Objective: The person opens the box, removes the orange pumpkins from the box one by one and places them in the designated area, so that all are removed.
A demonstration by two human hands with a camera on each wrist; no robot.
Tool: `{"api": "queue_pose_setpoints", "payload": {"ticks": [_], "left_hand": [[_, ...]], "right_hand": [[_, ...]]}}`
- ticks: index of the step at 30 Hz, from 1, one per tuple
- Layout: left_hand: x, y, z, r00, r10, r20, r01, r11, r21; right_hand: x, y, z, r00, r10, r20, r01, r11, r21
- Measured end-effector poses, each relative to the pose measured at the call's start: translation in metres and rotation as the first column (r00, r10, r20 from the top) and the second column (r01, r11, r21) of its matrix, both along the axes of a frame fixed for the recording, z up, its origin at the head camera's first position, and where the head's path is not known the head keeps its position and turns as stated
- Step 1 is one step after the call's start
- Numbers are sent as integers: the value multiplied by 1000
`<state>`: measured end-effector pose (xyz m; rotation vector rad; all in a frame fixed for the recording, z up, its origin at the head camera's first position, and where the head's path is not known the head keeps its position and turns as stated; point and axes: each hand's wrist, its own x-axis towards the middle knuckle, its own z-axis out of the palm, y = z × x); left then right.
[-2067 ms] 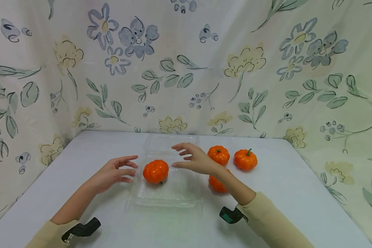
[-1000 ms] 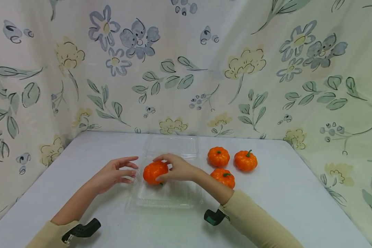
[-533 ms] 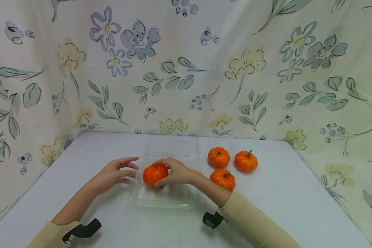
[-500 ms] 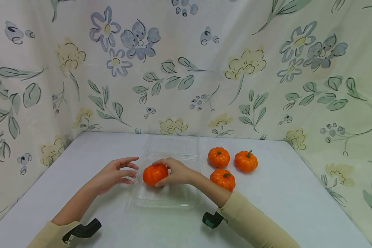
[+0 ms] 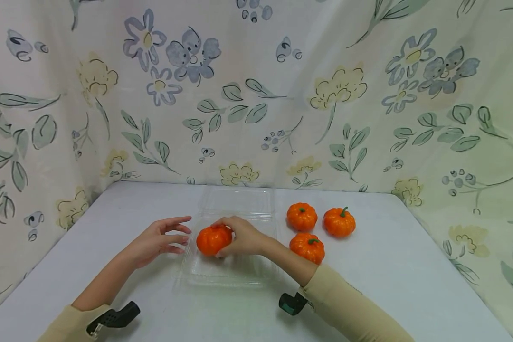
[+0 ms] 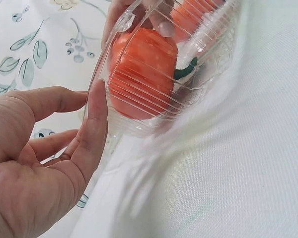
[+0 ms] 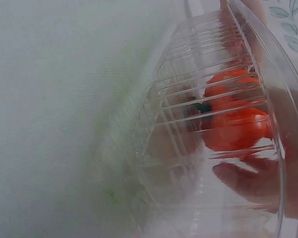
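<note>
A small orange pumpkin [image 5: 211, 241] sits in the left part of a clear plastic box [image 5: 226, 280]. My right hand [image 5: 243, 237] grips the pumpkin from its right side, fingers over the far side and thumb at the near side. In the left wrist view, the pumpkin [image 6: 144, 74] and its green stem show through the box's ribbed wall. My left hand [image 5: 156, 240] stays at the box's left edge with relaxed fingers, and its fingertips touch the rim. Through the wall in the right wrist view, the pumpkin [image 7: 238, 129] is partly hidden by reflections.
Three more orange pumpkins lie right of the box: one at the back [image 5: 301, 217], one farther right [image 5: 339, 222], and one beside the right forearm [image 5: 308, 247]. The box's clear lid [image 5: 237, 199] lies open behind it. A floral curtain [image 5: 256, 95] hangs behind the white table [image 5: 389, 266].
My right hand has moved left and down from above the box's right side and taken hold of the pumpkin. The pumpkin has turned slightly. My left hand has not visibly moved.
</note>
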<state>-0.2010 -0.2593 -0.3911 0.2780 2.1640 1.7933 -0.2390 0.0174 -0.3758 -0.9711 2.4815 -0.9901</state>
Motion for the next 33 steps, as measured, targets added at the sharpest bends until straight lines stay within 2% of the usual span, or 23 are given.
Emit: {"api": "queue_pose_setpoints", "payload": {"ticks": [15, 27, 33], "left_hand": [[-1, 0, -1, 1000, 4, 6, -4, 1000, -6], [-2, -1, 0, 1000, 8, 7, -8, 1000, -16], [-2, -2, 0, 1000, 5, 10, -4, 1000, -10]], "right_hand": [[0, 2, 2, 999, -26, -20, 25, 999, -33], [-6, 14, 2, 998, -2, 61, 4, 1000, -26], [-7, 24, 4, 998, 10, 62, -10, 1000, -4]]}}
